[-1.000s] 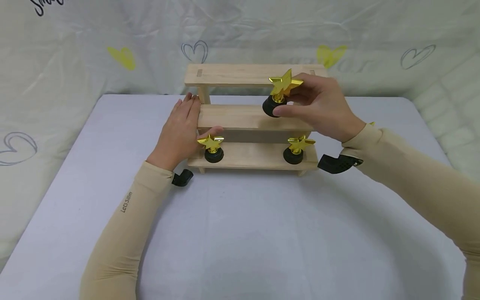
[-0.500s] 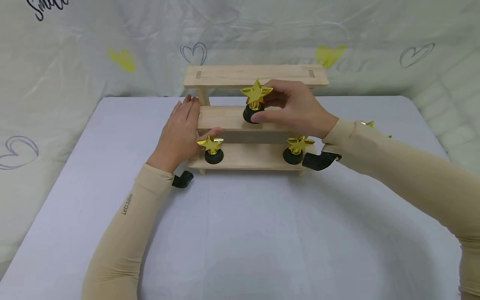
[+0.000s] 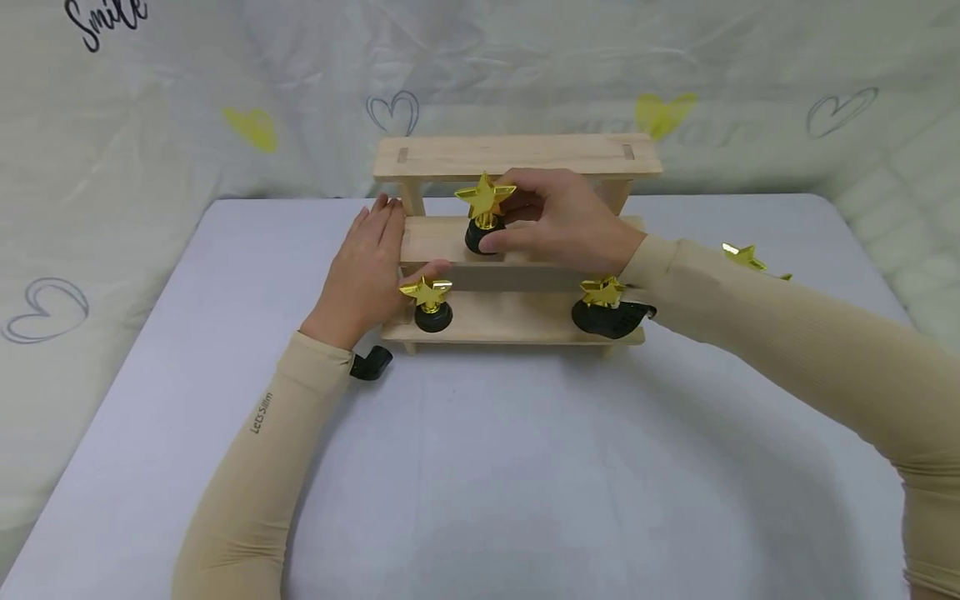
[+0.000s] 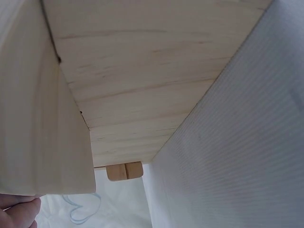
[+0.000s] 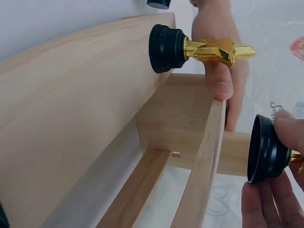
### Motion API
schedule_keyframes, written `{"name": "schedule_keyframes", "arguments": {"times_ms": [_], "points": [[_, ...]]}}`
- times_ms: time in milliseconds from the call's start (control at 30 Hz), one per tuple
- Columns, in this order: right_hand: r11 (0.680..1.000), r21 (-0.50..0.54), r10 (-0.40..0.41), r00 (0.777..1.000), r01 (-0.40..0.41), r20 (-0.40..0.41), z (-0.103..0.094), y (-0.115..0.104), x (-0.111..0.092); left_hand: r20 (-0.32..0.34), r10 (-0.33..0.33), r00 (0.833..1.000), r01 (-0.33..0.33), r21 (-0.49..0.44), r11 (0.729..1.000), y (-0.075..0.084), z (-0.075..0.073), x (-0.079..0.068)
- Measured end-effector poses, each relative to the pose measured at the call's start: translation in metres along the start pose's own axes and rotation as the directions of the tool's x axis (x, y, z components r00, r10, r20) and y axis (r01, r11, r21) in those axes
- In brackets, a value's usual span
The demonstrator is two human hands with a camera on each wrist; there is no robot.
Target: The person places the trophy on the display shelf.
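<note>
A three-tier wooden display stand [image 3: 517, 154] stands toward the back of the table. Over its middle tier, my right hand [image 3: 566, 218] pinches a gold star trophy [image 3: 485, 200] by its black base. In the right wrist view, that black base [image 5: 266, 149] shows between thumb and fingers, close to the board. My left hand [image 3: 360, 271] rests along the stand's left end, fingers straight, thumb at the middle tier's front edge. On the bottom tier, one star trophy [image 3: 431, 304] stands at the left. Another trophy [image 3: 602, 292] is at the right, its base hidden behind the right wrist camera.
Beyond the right sleeve [image 3: 720, 287], more gold stars [image 3: 744, 256] show on the table, partly hidden by the arm. The table [image 3: 487, 467] has a white cover. A pale cloth wall [image 3: 510, 75] with drawn hearts rises behind the stand.
My right hand has carried the trophy leftward and slightly down along the middle tier, and the star now faces more to the front. The left hand keeps its place on the stand.
</note>
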State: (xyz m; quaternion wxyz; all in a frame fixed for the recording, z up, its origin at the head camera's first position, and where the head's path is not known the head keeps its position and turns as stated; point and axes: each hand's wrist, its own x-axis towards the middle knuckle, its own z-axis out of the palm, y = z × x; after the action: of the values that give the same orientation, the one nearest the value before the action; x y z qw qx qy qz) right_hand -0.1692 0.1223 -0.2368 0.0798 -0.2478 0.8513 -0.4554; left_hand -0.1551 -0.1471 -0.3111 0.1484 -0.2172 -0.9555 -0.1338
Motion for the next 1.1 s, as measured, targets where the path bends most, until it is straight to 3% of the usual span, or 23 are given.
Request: {"name": "schedule_keyframes", "arguments": {"times_ms": [233,400,633,1100], "points": [[1.0,-0.003,0.019,0.999,-0.019,0.036,0.01,-0.001,0.012,0.001,0.0,1.0,0.0,-0.008,1.0,-0.001,0.0,-0.002],[1.0,-0.011,0.004,0.998,-0.003,0.063,0.02,-0.003,0.02,-0.033,0.029,0.999,-0.029,-0.003,1.0,-0.003,0.002,-0.003],[1.0,0.008,-0.02,0.997,0.02,0.069,0.03,-0.008,0.025,-0.024,0.024,0.999,-0.024,-0.006,1.0,-0.003,0.001,-0.002],[0.996,-0.094,-0.003,0.995,0.012,0.096,0.032,-0.012,0.036,0.004,0.004,1.0,-0.004,0.004,1.0,-0.003,0.0,-0.002]]}}
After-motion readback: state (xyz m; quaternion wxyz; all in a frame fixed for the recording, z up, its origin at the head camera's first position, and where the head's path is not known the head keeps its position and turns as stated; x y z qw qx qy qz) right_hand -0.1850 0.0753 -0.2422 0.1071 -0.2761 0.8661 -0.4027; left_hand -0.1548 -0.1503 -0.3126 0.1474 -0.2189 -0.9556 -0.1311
